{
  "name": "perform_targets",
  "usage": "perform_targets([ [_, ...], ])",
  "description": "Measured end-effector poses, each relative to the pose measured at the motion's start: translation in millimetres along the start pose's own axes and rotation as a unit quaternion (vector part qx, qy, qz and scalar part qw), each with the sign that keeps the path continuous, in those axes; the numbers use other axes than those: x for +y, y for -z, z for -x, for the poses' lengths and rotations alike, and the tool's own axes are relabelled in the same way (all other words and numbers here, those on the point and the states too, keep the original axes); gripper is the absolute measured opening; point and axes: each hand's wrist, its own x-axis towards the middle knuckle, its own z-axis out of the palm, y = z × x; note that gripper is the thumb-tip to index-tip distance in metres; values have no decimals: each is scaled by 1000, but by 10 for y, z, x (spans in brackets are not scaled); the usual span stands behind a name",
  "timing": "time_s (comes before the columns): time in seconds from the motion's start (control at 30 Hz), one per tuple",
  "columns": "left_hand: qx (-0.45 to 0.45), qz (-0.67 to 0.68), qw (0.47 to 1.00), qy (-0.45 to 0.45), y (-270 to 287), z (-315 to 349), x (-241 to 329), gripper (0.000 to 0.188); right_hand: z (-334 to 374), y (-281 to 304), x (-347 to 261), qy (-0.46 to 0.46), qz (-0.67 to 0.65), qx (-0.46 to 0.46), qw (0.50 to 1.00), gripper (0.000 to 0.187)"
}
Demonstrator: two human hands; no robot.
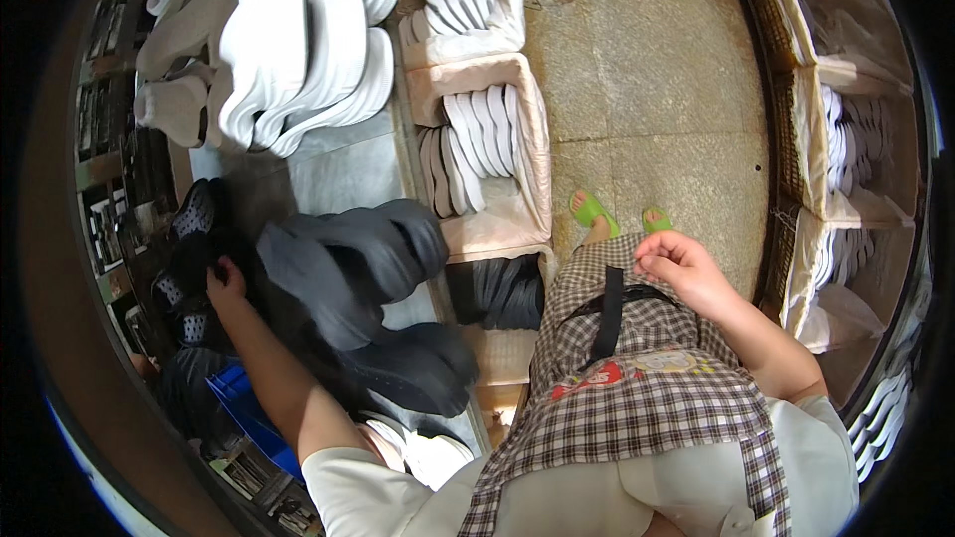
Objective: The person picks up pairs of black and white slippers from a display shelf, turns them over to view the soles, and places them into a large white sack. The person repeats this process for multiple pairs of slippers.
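Note:
My left hand [227,281] reaches to the far left side of the bench, its fingers pinched at the edge of a dark shoe upper [189,261]. Just beyond it stands another black upper with a perforated toe [194,211]. Between that arm and the bins lie stacks of black shoe soles [348,259], with more black soles [413,368] nearer to me. Over my apron [647,418], my right hand [678,264] is raised with its fingers curled in and nothing visible in them. A black strap [609,313] hangs beside it.
White soles [298,50] are piled at the far end of the bench [348,169]. Cloth-lined bins [542,159] of soles line its right side. Across the stone floor [657,70] stand more lined crates [804,139]. A blue crate [244,418] sits below my left forearm.

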Motion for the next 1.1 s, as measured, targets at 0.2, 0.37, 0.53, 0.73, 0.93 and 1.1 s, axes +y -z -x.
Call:
perform_targets([
  [0.2, 19, -16, 1000, 0, 286, 105, 73, 39, -19, 60, 37, 19, -21, 18, 999, 12],
  [0.37, -6, -113, 993, -42, 372, 1129, -387, 57, -134, 138, -95, -26, 26, 38, 999, 11],
  [0.53, 21, 3, 1000, 1, 750, 1683, -572, 82, -201, 206, -154, 17, 21, 27, 999, 11],
  [0.73, 9, -102, 994, -21, 817, 1923, -240, 81, -454, 245, 17, 74, 1, -45, 996, 13],
  [0.93, -37, -113, 993, 2, 338, 1711, -693, 73, -438, 334, 218, 12, 11, 3, 1000, 13],
  [1.1, -124, -73, 990, -4, 563, 1724, -667, 68, -361, 428, 299, -19, 21, 50, 998, 11],
])
